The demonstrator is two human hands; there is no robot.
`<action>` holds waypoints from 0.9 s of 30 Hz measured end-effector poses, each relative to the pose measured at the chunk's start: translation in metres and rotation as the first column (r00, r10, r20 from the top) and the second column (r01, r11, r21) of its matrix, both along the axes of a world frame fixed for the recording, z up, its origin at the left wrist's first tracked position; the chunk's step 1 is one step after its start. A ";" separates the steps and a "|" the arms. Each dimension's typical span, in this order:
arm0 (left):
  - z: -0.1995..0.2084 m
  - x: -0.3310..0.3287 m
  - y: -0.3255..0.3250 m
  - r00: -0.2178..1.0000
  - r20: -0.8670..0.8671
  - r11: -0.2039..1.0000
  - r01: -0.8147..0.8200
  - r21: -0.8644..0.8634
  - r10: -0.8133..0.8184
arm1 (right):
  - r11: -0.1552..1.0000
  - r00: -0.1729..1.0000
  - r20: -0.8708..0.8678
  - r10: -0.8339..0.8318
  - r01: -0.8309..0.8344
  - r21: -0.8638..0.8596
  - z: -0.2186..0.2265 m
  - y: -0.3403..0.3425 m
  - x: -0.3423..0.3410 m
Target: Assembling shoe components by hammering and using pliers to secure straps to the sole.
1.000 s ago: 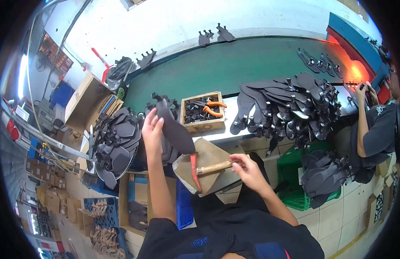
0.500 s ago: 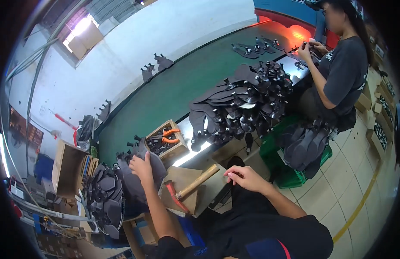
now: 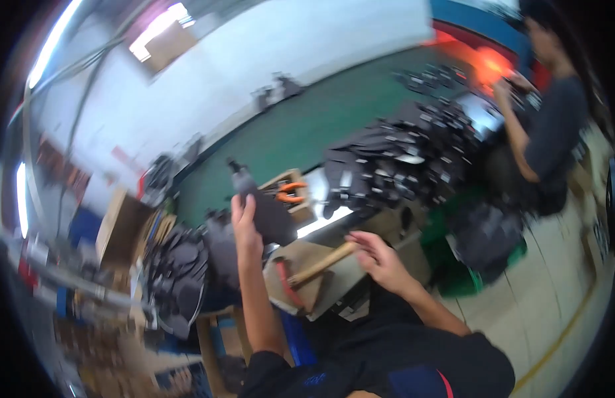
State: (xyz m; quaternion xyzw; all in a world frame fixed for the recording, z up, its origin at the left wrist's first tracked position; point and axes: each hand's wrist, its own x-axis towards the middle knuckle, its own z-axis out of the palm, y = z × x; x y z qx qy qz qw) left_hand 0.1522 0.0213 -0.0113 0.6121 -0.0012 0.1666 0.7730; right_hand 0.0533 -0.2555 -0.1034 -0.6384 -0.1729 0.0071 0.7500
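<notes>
Blurred view, head turned. Left hand (image 3: pixel 244 222) raised above the bench (image 3: pixel 301 129), grip closed around a dark grey flat piece (image 3: pixel 268 212) with a narrow stem at its top, held upright and lifted clear of everything below. Thumb and fingers wrapped on the piece's left edge, forearm rising straight from the lower part of the picture.

Right hand (image 3: pixel 380 255) lower and to the right, grip narrow on the end of a wooden handle (image 3: pixel 321 264): a hammer (image 3: pixel 291 285) with a red head, lying slanted across a tan wooden block (image 3: pixel 307 278). Head end resting on the block, handle end in the fingers. Hard to tell through the blur how tightly those fingers close.

Just behind the raised piece, a small wooden box (image 3: pixel 291 189) with orange-handled pliers (image 3: pixel 289 192) inside. Left of the left hand, a heap of dark pieces (image 3: pixel 181 278) stacked at the bench's edge, a cardboard box (image 3: pixel 118 229) beyond it. Right of the box, a big pile of black parts (image 3: pixel 400 166) spread over the green surface.

Far right, another person in a dark shirt (image 3: pixel 553 132) seated at the same bench, hands up near an orange glow. Green crate (image 3: pixel 473 278) on the tiled floor (image 3: pixel 553 298) beside them.
</notes>
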 end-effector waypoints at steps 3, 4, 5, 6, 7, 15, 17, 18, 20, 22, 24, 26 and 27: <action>0.003 -0.058 -0.066 0.960 0.010 0.958 0.279 0.060 -0.280 | 0.995 0.996 0.064 0.056 -0.061 0.080 0.033 0.003 -0.004; 0.005 -0.076 -0.096 0.933 -0.034 0.932 0.360 0.044 -0.359 | 0.997 0.998 0.043 0.051 -0.054 0.057 0.044 -0.003 -0.006; 0.002 -0.085 -0.107 0.914 -0.113 0.893 0.405 0.197 -0.390 | 0.998 1.000 0.015 0.011 -0.012 0.059 0.050 -0.010 -0.009; -0.002 -0.092 -0.120 0.894 -0.186 0.831 0.448 0.330 -0.408 | 0.999 1.000 -0.017 -0.024 0.025 0.047 0.051 -0.022 -0.011; 0.001 -0.089 -0.130 0.913 -0.110 0.798 0.399 0.452 -0.394 | 0.975 0.973 0.071 -0.221 0.220 0.027 0.034 -0.030 -0.005; 0.123 -0.144 -0.087 0.670 0.528 0.850 0.363 0.381 -0.522 | 0.332 0.461 0.252 -0.851 0.843 -0.423 -0.053 -0.238 -0.003; 0.102 -0.144 -0.084 0.721 0.516 0.885 0.343 0.315 -0.463 | 0.152 0.373 0.305 -0.876 0.815 -0.560 -0.100 -0.315 -0.026; 0.102 -0.143 -0.069 0.726 0.531 0.897 0.304 0.322 -0.437 | 0.146 0.372 0.281 -0.885 0.794 -0.590 -0.107 -0.324 -0.023; 0.114 -0.124 -0.037 0.678 0.637 0.921 0.173 0.348 -0.368 | 0.067 0.468 0.452 -0.759 0.748 -0.661 -0.156 -0.371 -0.011; 0.113 -0.110 -0.034 0.650 0.685 0.924 0.072 0.375 -0.329 | -0.125 0.461 0.407 -0.788 0.528 -0.840 -0.189 -0.374 -0.012; 0.118 -0.120 -0.016 0.667 0.659 0.917 0.097 0.386 -0.348 | -0.175 0.393 0.524 -0.756 0.649 -0.740 -0.185 -0.395 -0.023; 0.118 -0.111 -0.005 0.662 0.677 0.913 0.027 0.407 -0.321 | -0.229 0.402 0.467 -0.788 0.511 -0.828 -0.171 -0.362 -0.015; 0.115 -0.105 -0.006 0.661 0.688 0.912 -0.012 0.410 -0.300 | -0.315 0.337 0.397 -0.853 0.274 -0.909 -0.162 -0.334 0.005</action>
